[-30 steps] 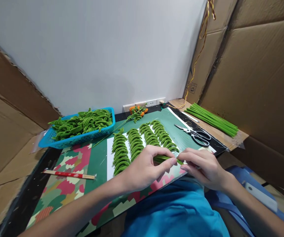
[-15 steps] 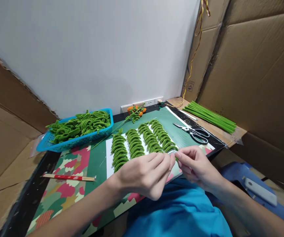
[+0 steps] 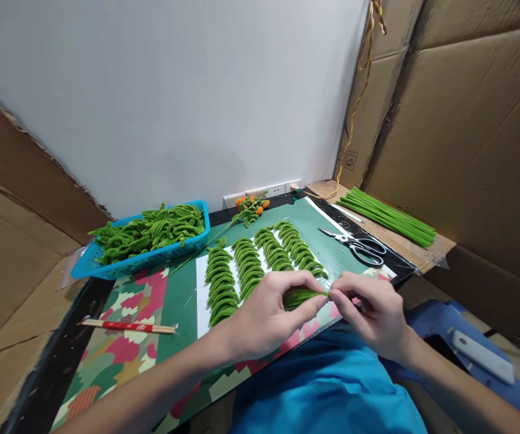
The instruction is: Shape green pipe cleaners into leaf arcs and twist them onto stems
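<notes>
My left hand (image 3: 272,313) is closed around a green fuzzy piece (image 3: 302,298), which shows between thumb and fingers. At that piece's right end, my right hand (image 3: 370,310) pinches its tip. Just beyond both hands, curved green fuzzy pieces (image 3: 222,283) lie in several rows on a white sheet (image 3: 202,301). The near ends of some rows are hidden behind my left hand. A blue basket (image 3: 151,260) at the left is heaped with more green pieces (image 3: 164,226).
Black-handled scissors (image 3: 363,248) lie right of the rows, with green stems (image 3: 386,217) beyond on cardboard. Chopsticks in a red wrapper (image 3: 128,327) rest at the left. An orange and green flower sprig (image 3: 250,208) lies at the back, near a wall socket (image 3: 276,189).
My left hand has turned and opened its grasp sideways, so the green piece inside it now shows. My right hand has shifted slightly right and down, still pinching.
</notes>
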### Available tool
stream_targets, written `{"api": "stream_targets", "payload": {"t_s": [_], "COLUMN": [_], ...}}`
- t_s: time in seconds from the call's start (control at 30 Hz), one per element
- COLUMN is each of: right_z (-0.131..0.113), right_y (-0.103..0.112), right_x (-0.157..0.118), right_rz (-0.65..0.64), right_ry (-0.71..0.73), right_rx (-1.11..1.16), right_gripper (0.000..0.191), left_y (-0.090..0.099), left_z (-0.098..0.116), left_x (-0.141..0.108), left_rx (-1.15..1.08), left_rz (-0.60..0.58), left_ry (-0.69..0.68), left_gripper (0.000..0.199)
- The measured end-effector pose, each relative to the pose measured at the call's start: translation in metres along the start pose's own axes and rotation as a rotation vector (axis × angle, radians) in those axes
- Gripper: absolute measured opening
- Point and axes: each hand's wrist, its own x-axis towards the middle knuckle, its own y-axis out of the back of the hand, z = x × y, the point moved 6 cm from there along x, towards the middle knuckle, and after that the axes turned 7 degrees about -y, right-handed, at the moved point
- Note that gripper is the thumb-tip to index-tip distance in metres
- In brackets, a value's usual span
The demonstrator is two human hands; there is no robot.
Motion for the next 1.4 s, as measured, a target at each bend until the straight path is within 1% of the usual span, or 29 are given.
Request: {"api": "stream_targets", "payload": {"t_s": [0.07,0.13,0.17,0.23,0.27,0.3,0.33,0.37,0.4,0.43,0.5,0.57,0.6,0.67,0.73,0.83,0.9,0.97,1.0,1.03,1.1,1.13,1.17,1.2,1.23,1.27,1.3,1.33,1.4], "right_z": [0.013,0.024,0.028,0.034,0.036,0.038,0.039,0.04,0.04,0.039,0.033,0.024,0.019,0.011,0.006,0.005,0.009,0.017,0.022,0.027,0.036,0.039,0.042,0.044,0.046,0.048,0.048,0.048,0.042], "right_y": [-0.007,-0.017,-0.022,-0.03,-0.032,-0.033,-0.033,-0.031,-0.027,-0.022,-0.011,-0.003,0.0,0.002,0.003,0.0,-0.003,-0.007,-0.01,-0.014,-0.024,-0.029,-0.034,-0.039,-0.041,-0.042,-0.04,-0.035,-0.022], "right_x": [0.0,-0.003,-0.005,-0.008,-0.009,-0.01,-0.009,-0.008,-0.007,-0.005,-0.001,0.001,0.003,0.004,0.006,0.007,0.007,0.005,0.004,0.002,-0.004,-0.007,-0.01,-0.012,-0.014,-0.015,-0.014,-0.012,-0.005], "right_rz": [-0.039,-0.077,-0.092,-0.117,-0.124,-0.127,-0.124,-0.112,-0.089,-0.058,-0.008,0.005,-0.007,-0.062,-0.138,-0.265,-0.305,-0.296,-0.278,-0.256,-0.223,-0.216,-0.215,-0.217,-0.216,-0.203,-0.181,-0.153,-0.093], "right_ry": [-0.279,-0.533,-0.63,-0.772,-0.819,-0.845,-0.845,-0.819,-0.767,-0.695,-0.524,-0.352,-0.273,-0.156,-0.099,-0.107,-0.168,-0.313,-0.406,-0.502,-0.686,-0.767,-0.84,-0.901,-0.941,-0.948,-0.917,-0.853,-0.648], "right_rx": [0.223,0.468,0.579,0.745,0.793,0.815,0.808,0.769,0.702,0.613,0.417,0.234,0.161,0.062,0.026,0.048,0.093,0.204,0.292,0.399,0.638,0.745,0.834,0.899,0.932,0.931,0.89,0.81,0.558], "right_gripper": [0.027,0.037,0.041,0.045,0.046,0.047,0.047,0.047,0.046,0.044,0.037,0.029,0.026,0.023,0.025,0.034,0.038,0.039,0.04,0.041,0.047,0.049,0.05,0.051,0.05,0.05,0.049,0.049,0.047], "left_y": [0.001,-0.003,-0.007,-0.014,-0.016,-0.017,-0.016,-0.013,-0.009,-0.005,0.0,-0.003,-0.005,-0.008,-0.008,-0.009,-0.008,-0.005,-0.004,-0.003,-0.007,-0.012,-0.017,-0.021,-0.024,-0.023,-0.02,-0.015,-0.006], "left_z": [0.007,0.017,0.021,0.025,0.026,0.025,0.025,0.023,0.021,0.016,0.003,-0.009,-0.013,-0.015,-0.015,-0.012,-0.008,-0.004,0.0,0.005,0.019,0.023,0.025,0.025,0.024,0.023,0.021,0.018,0.007], "left_x": [-0.002,-0.008,-0.011,-0.017,-0.018,-0.019,-0.018,-0.015,-0.012,-0.008,-0.001,0.002,0.002,0.003,0.004,0.003,0.001,0.0,-0.001,-0.001,-0.006,-0.01,-0.014,-0.016,-0.018,-0.017,-0.015,-0.011,-0.004], "left_rx": [0.222,0.536,0.708,0.991,1.073,1.102,1.08,1.004,0.882,0.729,0.387,0.092,-0.026,-0.199,-0.29,-0.297,-0.237,-0.086,0.039,0.2,0.584,0.77,0.924,1.03,1.079,1.067,0.995,0.872,0.516], "left_rz": [0.037,0.04,0.036,0.039,0.042,0.042,0.041,0.046,0.046,0.043,0.009,-0.051,-0.073,-0.079,-0.075,-0.087,-0.09,-0.073,-0.053,-0.033,-0.006,0.002,0.006,0.011,0.019,0.033,0.052,0.062,0.064], "left_ry": [-0.204,-0.471,-0.603,-0.804,-0.861,-0.881,-0.861,-0.802,-0.705,-0.575,-0.267,-0.011,0.071,0.15,0.163,0.132,0.092,0.012,-0.07,-0.19,-0.503,-0.661,-0.79,-0.872,-0.901,-0.877,-0.802,-0.681,-0.358], "left_gripper": [0.018,0.017,0.017,0.013,0.011,0.011,0.013,0.015,0.017,0.018,0.022,0.031,0.034,0.035,0.031,0.023,0.018,0.014,0.012,0.012,0.015,0.015,0.014,0.012,0.011,0.012,0.014,0.016,0.02]}}
